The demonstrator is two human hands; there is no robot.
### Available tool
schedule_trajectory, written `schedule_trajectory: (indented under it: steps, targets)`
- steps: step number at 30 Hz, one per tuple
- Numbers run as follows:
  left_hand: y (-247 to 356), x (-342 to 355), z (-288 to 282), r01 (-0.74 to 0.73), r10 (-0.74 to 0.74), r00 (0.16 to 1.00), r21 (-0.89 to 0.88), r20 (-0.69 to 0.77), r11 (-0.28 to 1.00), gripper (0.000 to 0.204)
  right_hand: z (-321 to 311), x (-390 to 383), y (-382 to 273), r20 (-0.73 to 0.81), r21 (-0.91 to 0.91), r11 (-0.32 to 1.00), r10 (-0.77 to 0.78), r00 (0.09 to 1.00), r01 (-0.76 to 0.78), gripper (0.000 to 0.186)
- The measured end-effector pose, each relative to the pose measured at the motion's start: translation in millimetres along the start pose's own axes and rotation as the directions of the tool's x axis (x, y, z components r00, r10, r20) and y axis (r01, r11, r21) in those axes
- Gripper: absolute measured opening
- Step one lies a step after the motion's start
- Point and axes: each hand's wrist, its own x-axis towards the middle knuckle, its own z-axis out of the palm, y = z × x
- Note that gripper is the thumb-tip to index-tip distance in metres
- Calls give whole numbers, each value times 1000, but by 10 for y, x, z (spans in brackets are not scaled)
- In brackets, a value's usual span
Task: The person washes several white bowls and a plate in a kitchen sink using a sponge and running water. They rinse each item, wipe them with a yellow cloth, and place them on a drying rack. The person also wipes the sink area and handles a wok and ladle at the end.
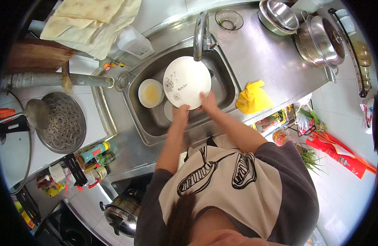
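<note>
A white plate (189, 80) with a grey plant print is tilted above the sink (146, 131), just under the metal faucet (200, 37). My left hand (181, 112) grips its near edge from below. To the right, my right hand (208, 101) holds the plate's lower right rim, its fingers partly hidden and slightly blurred. A small white bowl (151, 93) with yellowish liquid sits in the sink, left of the plate. Part of another pale dish (168, 110) shows beneath the plate. Whether water runs from the faucet I cannot tell.
On the steel counter right of the sink lies a crumpled yellow cloth (253, 97). Behind it stand a glass bowl (229, 20), metal basins (281, 16) and a lidded pot (320, 41). To the left are a white plastic jug (135, 42) and a round perforated steamer plate (62, 122).
</note>
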Motion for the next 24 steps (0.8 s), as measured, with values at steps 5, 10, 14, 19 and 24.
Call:
schedule_trajectory:
  steps: [5,10,14,19,24]
  targets:
    - [280,-195,-16,77,-79,996,-63,-30,995,63,-358,-47,-786,-129,-464,878,-198,972,118,28]
    - [-228,-31,298,12,-30,990,-129,-141,992,60,24,-3,121,-198,-201,973,-151,968,111,36]
    - [273,-82,-83,180,-185,981,68,67,981,59,-669,238,-700,-75,-517,835,-266,961,191,44]
    - [-378,86,150,-38,11,994,-240,-112,970,55,-200,37,-255,-175,-309,944,-179,968,119,39]
    - [-151,-75,-84,308,-304,945,-13,123,951,47,-685,299,-562,48,-399,916,66,997,-42,40]
